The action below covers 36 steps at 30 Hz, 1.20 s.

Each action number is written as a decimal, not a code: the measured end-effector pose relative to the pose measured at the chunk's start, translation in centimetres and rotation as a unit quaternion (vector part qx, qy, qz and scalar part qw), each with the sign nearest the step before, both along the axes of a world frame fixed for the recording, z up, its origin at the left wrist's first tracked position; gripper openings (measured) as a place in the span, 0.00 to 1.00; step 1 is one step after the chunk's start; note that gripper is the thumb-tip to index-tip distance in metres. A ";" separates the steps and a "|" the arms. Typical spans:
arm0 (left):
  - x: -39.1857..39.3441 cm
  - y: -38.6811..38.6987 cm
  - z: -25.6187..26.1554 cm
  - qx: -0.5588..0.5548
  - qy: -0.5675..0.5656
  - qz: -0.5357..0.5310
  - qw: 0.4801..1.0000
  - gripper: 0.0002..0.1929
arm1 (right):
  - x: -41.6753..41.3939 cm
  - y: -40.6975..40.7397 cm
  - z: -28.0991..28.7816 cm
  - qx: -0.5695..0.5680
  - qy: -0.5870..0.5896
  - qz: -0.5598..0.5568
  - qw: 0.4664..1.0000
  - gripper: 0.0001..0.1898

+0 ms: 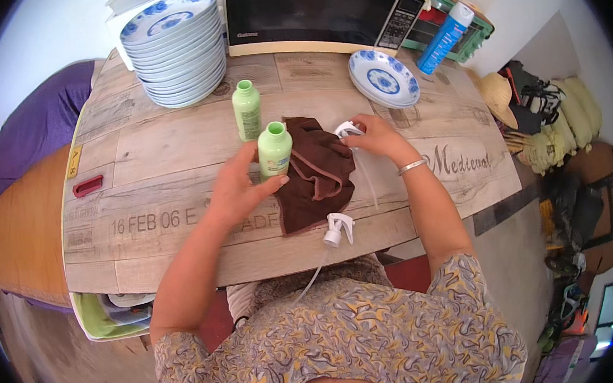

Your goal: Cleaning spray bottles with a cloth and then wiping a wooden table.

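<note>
My left hand (236, 189) is around the lower part of a light green plastic bottle (275, 151), whose neck is uncapped. Behind it stands a second uncapped green bottle (247, 112), upright and apart from my fingers. Between the thumb and fingers of my right hand (381, 139) is a white trigger spray head (347, 130). Its thin clear dip tube trails down toward the table's front. A crumpled dark brown cloth (315, 164) lies between my hands. Another white spray head (333, 232) rests near the front edge, its tube hanging over toward my lap.
On the wood-patterned table (148, 171) stand a tall stack of blue-flowered plates (183, 66), a microwave oven (308, 10), more such plates (381, 83) and a blue aerosol can (443, 40). A small red plastic object (88, 186) lies far left. A green oven (475, 32) is back right.
</note>
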State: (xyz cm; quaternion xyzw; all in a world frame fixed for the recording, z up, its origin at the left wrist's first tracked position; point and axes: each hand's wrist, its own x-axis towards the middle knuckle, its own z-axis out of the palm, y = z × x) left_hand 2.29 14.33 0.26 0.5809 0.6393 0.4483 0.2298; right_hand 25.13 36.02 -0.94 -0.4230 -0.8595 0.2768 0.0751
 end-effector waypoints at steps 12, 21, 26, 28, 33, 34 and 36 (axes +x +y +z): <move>-0.8 -0.4 0.3 -0.007 -0.017 0.003 1.000 0.28 | -1.9 -1.2 9.2 -0.087 0.376 -0.058 0.921 0.14; -0.7 -0.3 -0.2 0.076 0.026 -0.034 0.996 0.30 | -6.0 -6.2 15.3 -0.079 0.607 0.121 0.781 0.16; -0.8 -0.5 -0.1 0.086 0.029 -0.036 0.995 0.31 | -6.6 -6.8 15.2 -0.058 0.593 0.153 0.788 0.15; -0.7 -0.7 -0.1 0.070 0.023 -0.040 0.996 0.30 | -6.7 -6.9 14.7 -0.055 0.573 0.150 0.804 0.16; -0.6 -0.8 0.2 0.082 -0.008 -0.058 0.995 0.30 | -7.9 -8.5 12.4 -0.136 0.531 0.170 0.819 0.14; -0.6 -0.9 0.2 0.084 -0.019 -0.059 0.995 0.30 | -8.0 -8.6 11.9 -0.159 0.510 0.169 0.828 0.16; -0.6 -1.1 0.3 0.094 -0.043 -0.067 0.992 0.30 | -8.4 -9.4 10.9 -0.181 0.503 0.159 0.830 0.17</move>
